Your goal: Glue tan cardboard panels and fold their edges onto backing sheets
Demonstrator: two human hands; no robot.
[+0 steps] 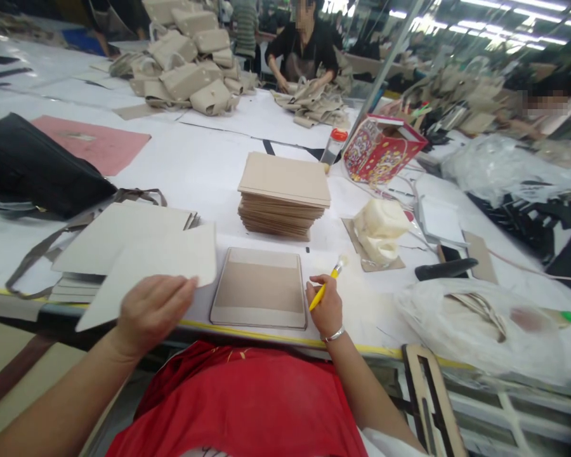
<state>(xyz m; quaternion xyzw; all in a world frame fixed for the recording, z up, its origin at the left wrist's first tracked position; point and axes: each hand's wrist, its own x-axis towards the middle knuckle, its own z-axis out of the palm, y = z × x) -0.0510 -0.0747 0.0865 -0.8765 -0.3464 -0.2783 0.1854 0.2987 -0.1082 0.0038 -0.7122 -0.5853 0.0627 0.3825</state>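
My left hand [155,311] is closed on the edge of a pale flat panel [166,257] with rounded corners, raised over the table's front left. In my right hand [327,308] is a brush [318,297] with a yellow handle, its light bristles pointing up and away. Between my hands a beige panel [259,285] with a dark outline lies flat near the table edge. Behind it stands a tall stack of beige panels [284,181]. Left of that, more pale panels [118,235] lie piled, partly covered by the one I hold.
Right of the stack sits a cream-coloured tub [383,228] on a board scrap. Beyond are a red patterned box [383,149] and a red-capped bottle [334,146]. A plastic bag [457,330] lies at front right, a black bag [38,168] at left. A co-worker [304,51] works across the table.
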